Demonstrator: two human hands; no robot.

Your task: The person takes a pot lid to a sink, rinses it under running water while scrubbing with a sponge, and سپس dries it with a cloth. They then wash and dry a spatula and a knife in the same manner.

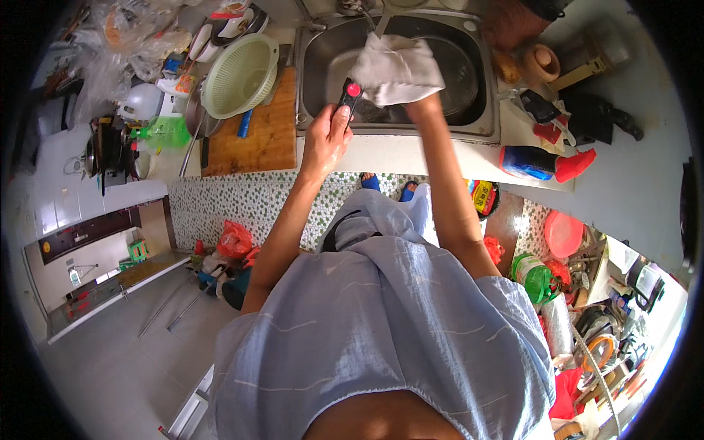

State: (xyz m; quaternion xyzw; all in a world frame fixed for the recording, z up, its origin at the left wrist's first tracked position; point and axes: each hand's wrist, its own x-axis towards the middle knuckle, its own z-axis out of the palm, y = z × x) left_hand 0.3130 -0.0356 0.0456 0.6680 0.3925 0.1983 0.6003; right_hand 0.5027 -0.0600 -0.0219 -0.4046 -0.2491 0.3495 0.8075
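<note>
My left hand grips the black handle of a kitchen utensil, with a red spot near the handle's upper end. A white cloth covers the middle of the utensil, so its kind cannot be told. A grey metal strip shows beyond the cloth and seems to belong to it. Wrapped in the cloth, my right hand is mostly hidden and slightly blurred. Both hands are over the front part of a stainless steel sink.
Left of the sink, a pale green plastic colander stands by a wooden cutting board with a blue-handled tool. A green plastic bottle lies farther left. To the right are a wooden mortar and a blue-and-red cloth item.
</note>
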